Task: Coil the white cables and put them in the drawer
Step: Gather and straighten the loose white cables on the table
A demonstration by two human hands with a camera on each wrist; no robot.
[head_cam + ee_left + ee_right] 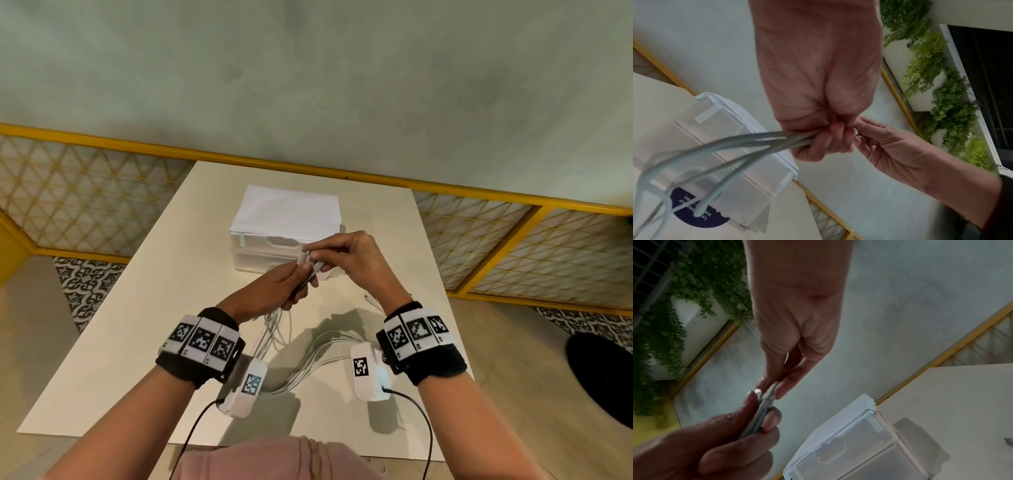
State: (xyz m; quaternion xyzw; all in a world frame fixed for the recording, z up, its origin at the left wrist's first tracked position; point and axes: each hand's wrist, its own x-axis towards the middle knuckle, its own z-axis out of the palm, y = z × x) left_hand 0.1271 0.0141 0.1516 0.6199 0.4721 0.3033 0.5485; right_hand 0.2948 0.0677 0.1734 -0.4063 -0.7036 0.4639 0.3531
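White cables (pixel 274 329): several thin strands, ends gathered together above the worktop (pixel 144 308), the rest hanging down and trailing in loose loops across it toward me. Not yet coiled. Plug ends sit bunched side by side. Drawer unit (pixel 274 253): translucent plastic, two stacked drawers, both closed, white paper over its top, just behind the cable ends.

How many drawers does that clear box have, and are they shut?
2, stacked in the clear box on the table: upper drawer and lower drawer, both apparently shut; the hands hide part.
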